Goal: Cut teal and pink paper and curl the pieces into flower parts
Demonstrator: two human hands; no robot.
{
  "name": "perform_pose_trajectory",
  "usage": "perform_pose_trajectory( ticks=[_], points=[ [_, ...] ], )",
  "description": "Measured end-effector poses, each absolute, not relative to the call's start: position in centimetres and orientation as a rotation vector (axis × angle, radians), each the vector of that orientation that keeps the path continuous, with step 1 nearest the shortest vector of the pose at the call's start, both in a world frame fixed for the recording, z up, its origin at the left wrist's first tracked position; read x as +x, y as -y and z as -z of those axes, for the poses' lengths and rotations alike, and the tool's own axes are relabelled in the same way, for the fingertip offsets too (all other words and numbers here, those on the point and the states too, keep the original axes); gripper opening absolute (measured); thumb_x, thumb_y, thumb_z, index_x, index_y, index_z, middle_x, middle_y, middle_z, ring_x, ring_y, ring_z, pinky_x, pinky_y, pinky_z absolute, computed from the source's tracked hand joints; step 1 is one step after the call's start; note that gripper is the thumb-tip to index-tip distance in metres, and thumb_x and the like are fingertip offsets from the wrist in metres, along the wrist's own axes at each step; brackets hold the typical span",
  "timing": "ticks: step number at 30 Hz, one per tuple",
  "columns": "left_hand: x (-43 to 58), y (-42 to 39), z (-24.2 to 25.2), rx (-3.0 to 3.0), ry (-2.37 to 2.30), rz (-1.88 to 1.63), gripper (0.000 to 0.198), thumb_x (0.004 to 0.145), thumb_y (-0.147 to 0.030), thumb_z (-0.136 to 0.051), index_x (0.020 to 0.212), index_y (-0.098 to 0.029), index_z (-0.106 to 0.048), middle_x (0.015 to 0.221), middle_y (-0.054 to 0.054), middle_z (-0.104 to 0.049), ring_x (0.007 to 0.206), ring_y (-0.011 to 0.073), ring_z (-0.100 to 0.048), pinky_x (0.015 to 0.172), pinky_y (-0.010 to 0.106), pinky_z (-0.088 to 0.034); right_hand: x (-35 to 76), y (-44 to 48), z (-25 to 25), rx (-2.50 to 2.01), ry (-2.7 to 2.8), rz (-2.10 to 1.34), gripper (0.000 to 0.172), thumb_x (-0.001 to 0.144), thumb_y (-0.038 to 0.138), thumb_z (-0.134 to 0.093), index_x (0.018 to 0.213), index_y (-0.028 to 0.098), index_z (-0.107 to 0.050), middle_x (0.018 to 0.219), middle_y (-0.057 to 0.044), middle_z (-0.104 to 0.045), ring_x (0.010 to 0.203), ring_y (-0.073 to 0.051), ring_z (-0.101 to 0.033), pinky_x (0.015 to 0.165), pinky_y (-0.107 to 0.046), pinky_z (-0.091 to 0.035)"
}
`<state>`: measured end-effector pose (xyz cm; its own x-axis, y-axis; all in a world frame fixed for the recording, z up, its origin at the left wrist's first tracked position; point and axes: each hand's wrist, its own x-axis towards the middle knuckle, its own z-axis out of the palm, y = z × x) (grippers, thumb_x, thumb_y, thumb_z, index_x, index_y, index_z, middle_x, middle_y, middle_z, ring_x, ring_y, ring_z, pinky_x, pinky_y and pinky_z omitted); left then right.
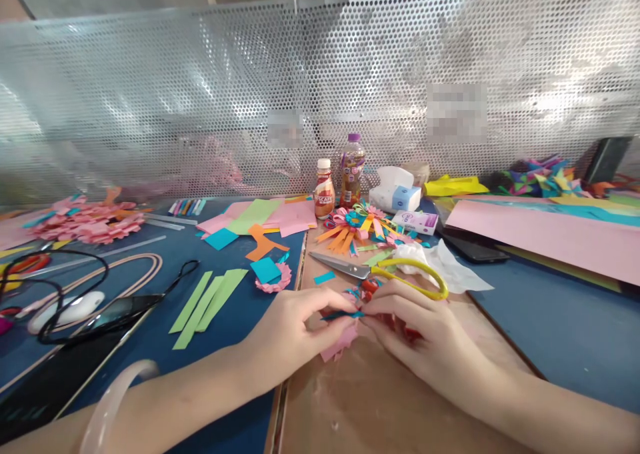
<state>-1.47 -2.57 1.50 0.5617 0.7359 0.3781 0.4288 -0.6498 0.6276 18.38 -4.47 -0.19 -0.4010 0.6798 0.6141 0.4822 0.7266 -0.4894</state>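
Between the fingertips of my left hand [295,327] and my right hand [425,331] is a small blue paper strip [345,315]. Both hands pinch it from opposite sides, low over the brown board. Under my fingers lies a pink paper piece [343,344] with a jagged edge, partly covered. Something red shows beneath my right hand, mostly hidden. Just beyond the hands rest scissors with yellow handles [443,284], blades pointing left. A small blue paper piece [324,278] lies near their tip, and a pink scalloped paper ring [281,282] sits to the left.
Green paper strips [207,307] and a black phone [75,367] with a cord lie at left. Behind stand two bottles [325,191], a tissue pack [395,191] and paper flowers [365,224]. Pink sheets [540,237] lie at right. A perforated metal screen [200,94] closes the back.
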Motion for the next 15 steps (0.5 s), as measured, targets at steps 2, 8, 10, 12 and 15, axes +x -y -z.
perform_pose_trajectory(
  ticks=[2, 8, 10, 12, 15],
  points=[
    [-1.48, 2.64, -1.53, 2.324, -0.942, -0.865, 0.015, 0.08, -0.022, -0.055, 0.092, -0.021, -0.063, 0.091, -0.001, -0.069, 0.085, 0.0129, -0.063, 0.077, 0.022, -0.048, 18.43, 4.55, 0.15, -0.88, 2.082, -0.283, 0.011, 0.082, 0.014, -0.052, 0.087, 0.019, -0.06, 0.08, -0.003, -0.059, 0.068, -0.011, -0.053, 0.058, -0.022, -0.045],
    [-1.35, 2.68, -1.63, 2.303, -0.937, -0.863, 0.012, 0.08, -0.022, -0.054, 0.089, -0.021, -0.063, 0.089, 0.0, -0.069, 0.083, 0.0136, -0.063, 0.076, 0.023, -0.048, 18.43, 4.63, 0.07, -0.872, 2.113, -0.282, 0.012, 0.082, 0.013, -0.051, 0.088, 0.019, -0.059, 0.083, -0.004, -0.059, 0.071, -0.012, -0.054, 0.061, -0.023, -0.046],
    [-1.3, 2.66, -1.68, 2.293, -0.938, -0.858, 0.012, 0.08, -0.021, -0.054, 0.088, -0.021, -0.062, 0.086, -0.001, -0.068, 0.08, 0.0125, -0.063, 0.073, 0.022, -0.048, 18.41, 4.59, 0.11, -0.868, 2.12, -0.283, 0.012, 0.082, 0.012, -0.051, 0.088, 0.019, -0.059, 0.084, -0.004, -0.059, 0.074, -0.012, -0.055, 0.064, -0.024, -0.046],
    [-1.27, 2.67, -1.72, 2.28, -0.947, -0.839, 0.012, 0.08, -0.021, -0.054, 0.088, -0.021, -0.062, 0.084, -0.002, -0.068, 0.077, 0.0116, -0.062, 0.07, 0.021, -0.048, 18.41, 4.58, 0.17, -0.875, 2.124, -0.285, 0.012, 0.082, 0.012, -0.052, 0.089, 0.019, -0.059, 0.084, -0.004, -0.059, 0.073, -0.012, -0.055, 0.064, -0.024, -0.046],
    [-1.21, 2.78, -1.71, 2.268, -0.978, -0.811, 0.012, 0.081, -0.024, -0.053, 0.087, -0.02, -0.062, 0.082, -0.001, -0.067, 0.075, 0.0127, -0.062, 0.068, 0.022, -0.049, 18.47, 4.62, 0.27, -0.883, 2.126, -0.289, 0.012, 0.081, 0.012, -0.052, 0.088, 0.019, -0.059, 0.083, -0.003, -0.058, 0.071, -0.012, -0.054, 0.062, -0.024, -0.046]
  ],
)
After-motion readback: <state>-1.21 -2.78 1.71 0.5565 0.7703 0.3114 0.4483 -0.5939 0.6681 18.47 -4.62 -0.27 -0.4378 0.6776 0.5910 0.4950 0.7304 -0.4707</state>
